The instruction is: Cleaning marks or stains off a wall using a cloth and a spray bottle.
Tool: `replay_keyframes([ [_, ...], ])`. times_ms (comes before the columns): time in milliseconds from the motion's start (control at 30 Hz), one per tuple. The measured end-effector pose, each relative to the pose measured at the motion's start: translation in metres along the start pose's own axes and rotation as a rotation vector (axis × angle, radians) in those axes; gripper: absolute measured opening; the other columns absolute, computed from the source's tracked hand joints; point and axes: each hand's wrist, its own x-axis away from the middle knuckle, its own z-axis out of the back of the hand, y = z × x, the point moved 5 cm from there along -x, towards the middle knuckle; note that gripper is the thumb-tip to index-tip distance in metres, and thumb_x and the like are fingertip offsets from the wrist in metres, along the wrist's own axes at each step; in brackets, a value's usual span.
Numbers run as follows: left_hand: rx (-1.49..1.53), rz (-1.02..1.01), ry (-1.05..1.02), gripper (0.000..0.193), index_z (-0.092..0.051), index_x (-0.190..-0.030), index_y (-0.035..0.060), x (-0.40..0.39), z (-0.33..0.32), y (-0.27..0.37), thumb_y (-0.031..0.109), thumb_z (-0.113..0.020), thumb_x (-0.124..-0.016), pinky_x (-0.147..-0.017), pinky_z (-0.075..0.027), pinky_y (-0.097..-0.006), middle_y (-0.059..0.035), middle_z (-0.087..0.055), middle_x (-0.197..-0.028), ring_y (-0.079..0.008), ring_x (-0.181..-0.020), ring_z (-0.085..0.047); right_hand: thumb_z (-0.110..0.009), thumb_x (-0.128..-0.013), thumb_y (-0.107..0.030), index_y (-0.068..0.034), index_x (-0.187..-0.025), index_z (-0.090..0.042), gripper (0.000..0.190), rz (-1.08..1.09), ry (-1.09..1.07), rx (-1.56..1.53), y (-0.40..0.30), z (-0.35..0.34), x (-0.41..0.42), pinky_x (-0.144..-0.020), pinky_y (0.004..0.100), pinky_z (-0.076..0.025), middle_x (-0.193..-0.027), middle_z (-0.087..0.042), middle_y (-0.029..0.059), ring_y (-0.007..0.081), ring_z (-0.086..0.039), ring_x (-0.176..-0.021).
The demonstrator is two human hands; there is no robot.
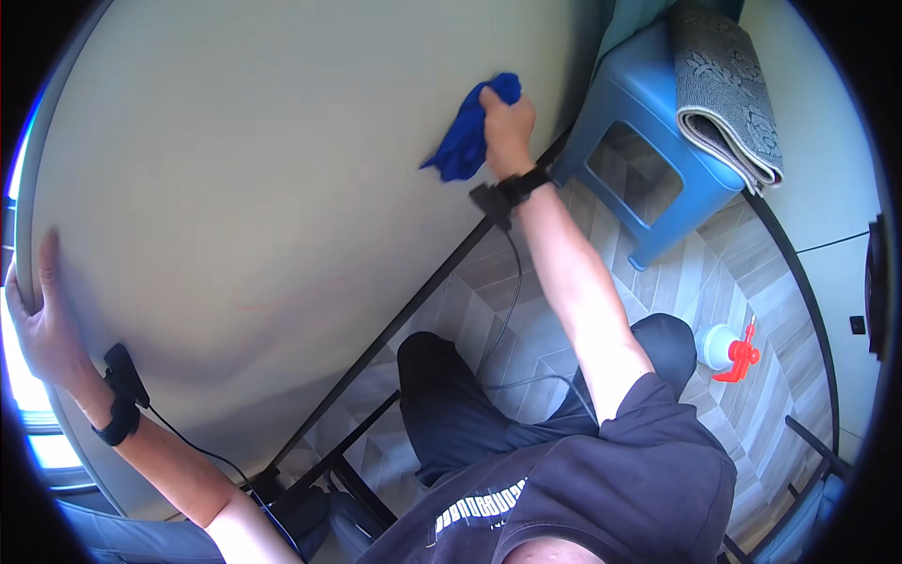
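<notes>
My right hand (509,134) is closed around a blue cloth (461,141), which lies against the large pale wall panel (246,141). Part of the cloth hangs loose to the left of the fingers. At the far left, my left hand (49,324) grips the panel's vertical edge, thumb on the near face and the other fingers around the far side. Faint reddish marks (292,295) show on the lower part of the panel. Both wrists carry black straps with a small device and a cable.
A blue plastic stool (634,92) bearing a folded grey patterned mat (729,92) stands at the upper right. On the wood-look floor (782,409) is a white spray bottle (717,347) with a red head. Black metal frame parts (810,440) are at the lower right.
</notes>
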Motion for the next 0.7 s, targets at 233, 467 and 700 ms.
replay_keyframes([
  [233,0.004,0.010,-0.006,0.088,-0.060,-0.132,0.0097,0.002,-0.001,0.000,0.077,-0.068,-0.075,-0.084,-0.057,-0.0378,-0.0110,-0.073,-0.104,-0.0259,-0.097,-0.071,-0.076,-0.084,-0.012,0.006,-0.090,-0.063,0.022,-0.285,-0.050,-0.050,0.006,-0.003,0.020,-0.070,0.0385,-0.051,-0.087,-0.068,0.0103,0.0204,-0.062,-0.079],
  [467,0.004,0.011,-0.008,0.090,-0.060,-0.134,0.0110,0.002,-0.002,-0.001,0.079,-0.067,-0.075,-0.086,-0.057,-0.0372,-0.0101,-0.073,-0.105,-0.0253,-0.098,-0.071,-0.072,-0.087,-0.010,0.006,-0.088,-0.065,0.017,-0.290,0.009,-0.006,0.018,-0.001,0.019,-0.065,0.0379,-0.051,-0.083,-0.068,0.0103,0.0208,-0.064,-0.073],
  [700,0.002,0.009,-0.010,0.092,-0.059,-0.136,0.0122,0.002,-0.001,0.001,0.081,-0.065,-0.075,-0.087,-0.057,-0.0366,-0.0092,-0.074,-0.106,-0.0246,-0.100,-0.071,-0.073,-0.088,-0.011,0.005,-0.086,-0.066,0.018,-0.323,-0.091,-0.194,0.027,-0.003,0.013,-0.071,0.0369,-0.052,-0.086,-0.069,0.0100,0.0194,-0.065,-0.079],
])
